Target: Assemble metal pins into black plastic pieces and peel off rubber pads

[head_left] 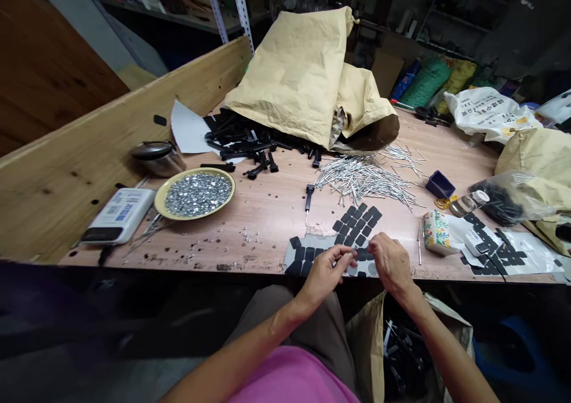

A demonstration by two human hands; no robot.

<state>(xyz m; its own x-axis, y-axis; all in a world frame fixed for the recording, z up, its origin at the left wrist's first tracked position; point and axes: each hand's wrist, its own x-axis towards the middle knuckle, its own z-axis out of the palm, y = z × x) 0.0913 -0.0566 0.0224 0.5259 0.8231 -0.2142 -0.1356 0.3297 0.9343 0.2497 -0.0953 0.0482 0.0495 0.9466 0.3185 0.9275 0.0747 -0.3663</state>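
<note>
At the table's near edge, my left hand (329, 267) and my right hand (389, 261) meet over a sheet of black adhesive pads (312, 253). Both hands are closed in a pinch. The left hand's fingers hold a small grey strip, seemingly backing from the sheet. The right hand's fingertips press on the sheet by a black pad; what they hold is hidden. More black pads (358, 221) lie just beyond the hands. A small black-handled tool (308, 198) lies farther back.
A yellow bowl of small silvery pieces (195, 193), a pile of metal pins (366, 178), black plastic parts (244, 140) and brown paper sacks (300, 72) crowd the table. A floral tin (436, 232), blue tray (439, 184) and more pad sheets (499, 250) sit right. A wooden wall (89, 147) borders the left.
</note>
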